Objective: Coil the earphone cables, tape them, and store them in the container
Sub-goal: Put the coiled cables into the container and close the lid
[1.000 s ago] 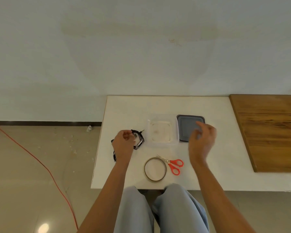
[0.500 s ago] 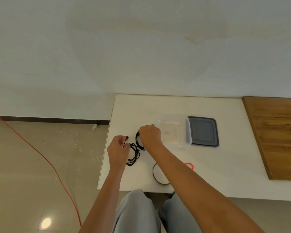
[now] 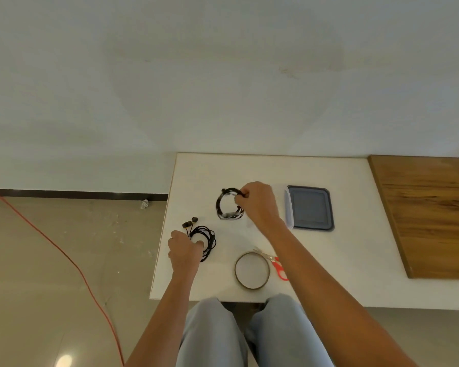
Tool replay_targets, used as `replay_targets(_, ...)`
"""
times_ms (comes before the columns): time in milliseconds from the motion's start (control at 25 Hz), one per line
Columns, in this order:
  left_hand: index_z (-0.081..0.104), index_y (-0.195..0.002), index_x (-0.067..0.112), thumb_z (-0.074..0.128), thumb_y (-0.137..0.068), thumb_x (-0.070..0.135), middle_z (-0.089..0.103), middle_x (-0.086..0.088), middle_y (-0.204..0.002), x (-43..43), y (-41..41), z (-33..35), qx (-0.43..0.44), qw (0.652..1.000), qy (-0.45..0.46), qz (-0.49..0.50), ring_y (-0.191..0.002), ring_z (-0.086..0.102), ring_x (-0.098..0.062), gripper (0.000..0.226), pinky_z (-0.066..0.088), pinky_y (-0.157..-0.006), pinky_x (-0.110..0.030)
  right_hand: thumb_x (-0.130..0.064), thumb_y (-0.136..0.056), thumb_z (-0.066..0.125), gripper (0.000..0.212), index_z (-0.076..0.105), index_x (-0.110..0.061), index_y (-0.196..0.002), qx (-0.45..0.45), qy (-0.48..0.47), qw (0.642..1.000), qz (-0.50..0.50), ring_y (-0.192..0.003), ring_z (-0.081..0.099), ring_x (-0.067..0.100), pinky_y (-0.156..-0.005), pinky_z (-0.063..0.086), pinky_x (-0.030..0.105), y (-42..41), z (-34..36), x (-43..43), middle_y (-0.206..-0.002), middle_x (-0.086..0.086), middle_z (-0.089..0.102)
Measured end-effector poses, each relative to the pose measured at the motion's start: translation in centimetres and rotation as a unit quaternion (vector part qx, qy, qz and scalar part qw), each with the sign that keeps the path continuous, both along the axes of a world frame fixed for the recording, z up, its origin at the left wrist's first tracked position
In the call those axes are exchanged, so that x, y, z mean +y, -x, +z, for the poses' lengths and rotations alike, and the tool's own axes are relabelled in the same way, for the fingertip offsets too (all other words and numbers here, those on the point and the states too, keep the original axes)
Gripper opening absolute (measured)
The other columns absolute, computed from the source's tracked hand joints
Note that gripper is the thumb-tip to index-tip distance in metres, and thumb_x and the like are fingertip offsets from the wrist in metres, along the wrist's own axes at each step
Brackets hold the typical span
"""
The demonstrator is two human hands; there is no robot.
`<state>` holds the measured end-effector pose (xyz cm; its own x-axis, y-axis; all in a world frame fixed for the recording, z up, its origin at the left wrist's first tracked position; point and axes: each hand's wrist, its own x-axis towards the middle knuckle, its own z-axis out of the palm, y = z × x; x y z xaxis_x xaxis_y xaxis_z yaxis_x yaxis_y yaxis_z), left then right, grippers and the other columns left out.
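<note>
White worktop (image 3: 329, 260) set against a pale wall, in the head view: the right hand (image 3: 257, 205) has its grip clamped on the far coil (image 3: 224, 205), which looks banded with tape. It is just left of the clear container (image 3: 288, 207), mostly hidden behind that hand, with the lid (image 3: 310, 207) beside it. The left hand (image 3: 184, 251) pinches the near coil (image 3: 206, 238), with the earbuds (image 3: 190, 223) sticking out near the worktop's left edge. That coil looks unbound, so a slackened grip could let it spring open or trail off the edge. The far coil might catch the container's rim. The right forearm crosses above the tape (image 3: 235, 270) and scissors (image 3: 278, 267) and could sweep them.
</note>
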<state>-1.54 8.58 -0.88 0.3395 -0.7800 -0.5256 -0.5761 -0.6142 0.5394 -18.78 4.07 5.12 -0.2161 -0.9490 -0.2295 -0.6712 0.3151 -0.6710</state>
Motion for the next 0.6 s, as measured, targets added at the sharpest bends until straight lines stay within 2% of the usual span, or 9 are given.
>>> replay_targets(80, 0.045, -0.115, -0.005, 0.064, -0.083, 0.002, 0.055, -0.022, -0.112, 0.1, 0.1, -0.2, -0.003, 1.0, 0.01, -0.015, -0.083, 0.053, -0.029, 0.037, 0.04, -0.058, -0.03, -0.011, -0.079, 0.065, 0.01, 0.067, -0.006, -0.071, -0.004, 0.025, 0.998, -0.059, -0.045, 0.044, 0.009, -0.04, 0.031, 0.018, 3.5, 1.4, 0.8, -0.056, 0.002, 0.056)
replay_targets(200, 0.047, -0.111, -0.007, 0.06, -0.083, -0.004, 0.057, -0.021, -0.102, 0.1, 0.4, -0.4, 0.0, 1.0, 0.015, -0.003, -0.081, 0.058, -0.032, 0.031, 0.038, -0.053, -0.028, -0.005, -0.082, 0.061, 0.021, 0.053, -0.005, -0.063, 0.073, -0.022, 0.992, -0.099, -0.046, 0.041, 0.016, -0.043, 0.028, 0.022, 7.2, 0.9, 1.4, -0.054, 0.005, 0.047)
replay_targets(280, 0.05, -0.099, -0.006, 0.058, -0.082, -0.005, 0.059, -0.023, -0.091, 0.0, 0.6, -0.7, -0.003, 1.0, 0.01, 0.002, -0.08, 0.063, -0.038, 0.019, 0.037, -0.051, -0.03, -0.002, -0.086, 0.058, 0.022, 0.048, -0.005, -0.066, 0.146, -0.08, 0.984, -0.069, -0.058, 0.048, 0.023, -0.047, 0.034, 0.025, 7.4, -0.5, 1.4, -0.064, 0.008, 0.049)
replay_targets(400, 0.048, -0.082, 0.0, 0.054, -0.083, -0.002, 0.054, -0.016, -0.072, -0.3, 0.6, -1.0, -0.022, 0.999, 0.02, -0.023, -0.063, 0.051, -0.028, 0.006, 0.032, -0.046, -0.028, 0.007, -0.087, 0.051, 0.034, 0.037, -0.009, -0.06, 0.21, -0.126, 0.969, -0.018, -0.069, 0.051, 0.025, -0.057, 0.04, 0.028, 6.1, -2.7, 1.1, -0.064, 0.005, 0.044)
replay_targets(480, 0.055, -0.085, 0.0, 0.052, -0.087, 0.002, 0.061, -0.019, -0.079, -0.6, 0.7, -0.8, -0.011, 0.998, 0.046, -0.034, -0.066, 0.05, -0.023, 0.003, 0.032, -0.047, -0.026, 0.006, -0.089, 0.052, 0.028, 0.044, -0.007, -0.065, 0.213, -0.145, 0.966, -0.003, -0.07, 0.05, 0.023, -0.059, 0.041, 0.028, 5.4, -3.6, 0.9, -0.065, 0.003, 0.044)
replay_targets(600, 0.063, -0.106, 0.001, 0.055, -0.09, 0.005, 0.07, -0.016, -0.092, -1.1, 0.7, 0.4, 0.009, 0.992, 0.111, -0.059, -0.077, 0.061, -0.024, 0.018, 0.045, -0.061, -0.026, -0.006, -0.093, 0.056, 0.021, 0.049, -0.009, -0.074, 0.218, -0.154, 0.964, 0.008, -0.07, 0.052, 0.021, -0.057, 0.043, 0.028, 5.3, -3.4, 0.9, -0.073, 0.003, 0.052)
